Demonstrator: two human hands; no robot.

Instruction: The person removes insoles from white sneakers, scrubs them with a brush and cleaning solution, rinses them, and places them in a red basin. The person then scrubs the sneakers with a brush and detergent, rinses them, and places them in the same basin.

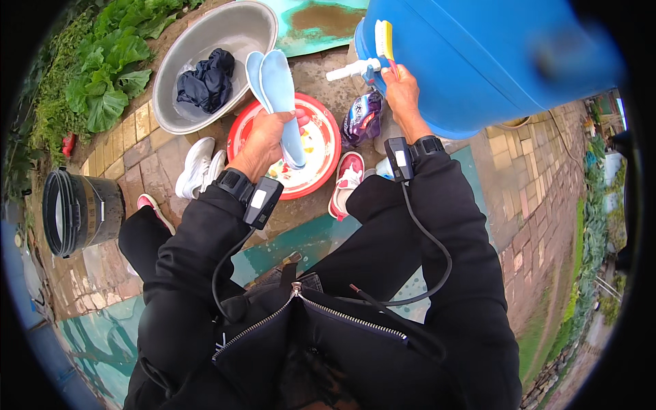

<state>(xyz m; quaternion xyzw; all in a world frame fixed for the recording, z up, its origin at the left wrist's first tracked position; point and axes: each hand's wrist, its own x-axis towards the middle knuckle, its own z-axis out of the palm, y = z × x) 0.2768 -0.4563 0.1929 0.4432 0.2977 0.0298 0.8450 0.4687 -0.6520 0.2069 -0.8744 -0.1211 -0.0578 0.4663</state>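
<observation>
My left hand (pixel 264 141) grips a pair of light blue shoe insoles (pixel 278 84) by their lower part. They are held above an enamel basin (pixel 320 169) with a red rim and a printed floral inside. In my right hand (pixel 401 95) is a scrub brush (pixel 384 41) with white bristles and a yellow and red handle, bristle end up. That hand is beside the white and blue tap (pixel 359 69) of a large blue plastic barrel (pixel 461 56); whether it touches the tap I cannot tell. A purple printed bag (pixel 362 119) sits below the tap.
A grey metal tub (pixel 169 92) at the upper left holds dark wet-looking cloth (pixel 207 82). White sneakers (pixel 197 166) stand left of the basin. A black bucket (pixel 97 210) is farther left on the brick paving (pixel 148 174). Leafy plants (pixel 110 66) border the paving.
</observation>
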